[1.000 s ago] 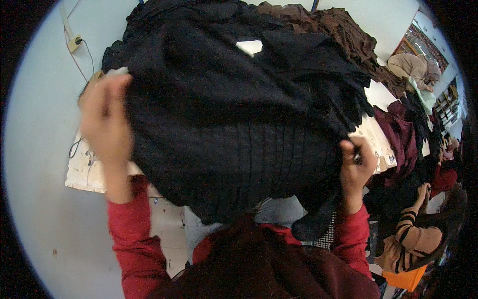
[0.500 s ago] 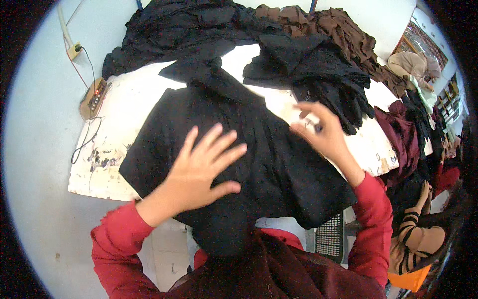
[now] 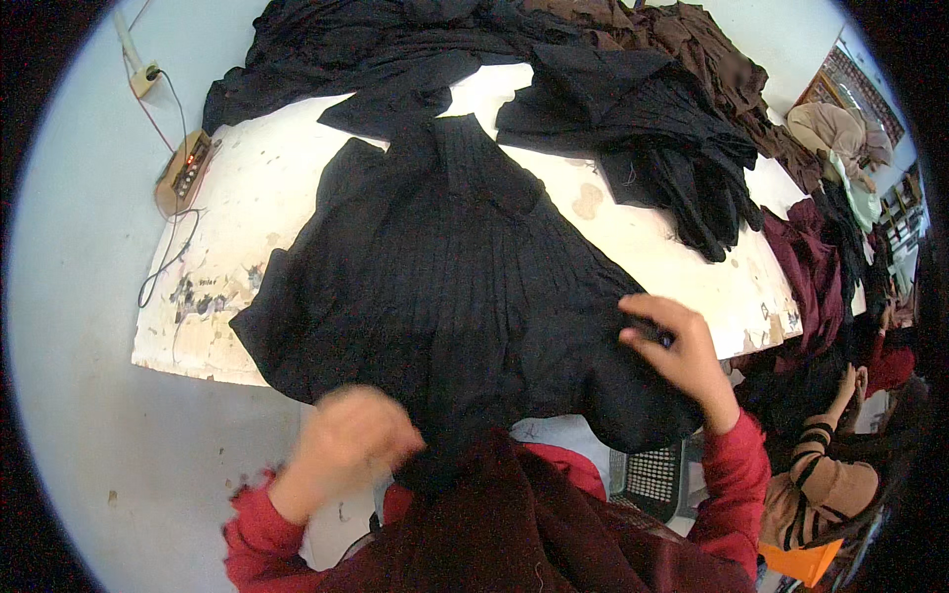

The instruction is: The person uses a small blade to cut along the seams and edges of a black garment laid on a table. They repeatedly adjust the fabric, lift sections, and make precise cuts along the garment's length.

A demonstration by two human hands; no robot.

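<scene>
A black pleated garment (image 3: 435, 267) lies spread on the white table, its narrow top pointing away from me and its lower part hanging over the near edge. At that near edge, by the garment's lower left, is my left hand (image 3: 356, 445); motion smears its fingers, so its grip is unclear. My right hand (image 3: 682, 351) is at the garment's right edge with thumb and fingers curled. A small dark object (image 3: 664, 339) shows in it, too small to name. Whether these fingers also touch the cloth cannot be made out.
Black garments (image 3: 633, 128) and brown cloth (image 3: 692, 49) are heaped along the table's far side. A control box (image 3: 185, 173) with a cord sits at the left edge. Below is a grey plastic basket (image 3: 652, 479). Other people (image 3: 825, 474) work at the right beside maroon cloth (image 3: 811, 257).
The garment's top has been turned out, and its pleats now show. My left hand has drawn back from the cloth toward me; my right has moved nearer and to the right.
</scene>
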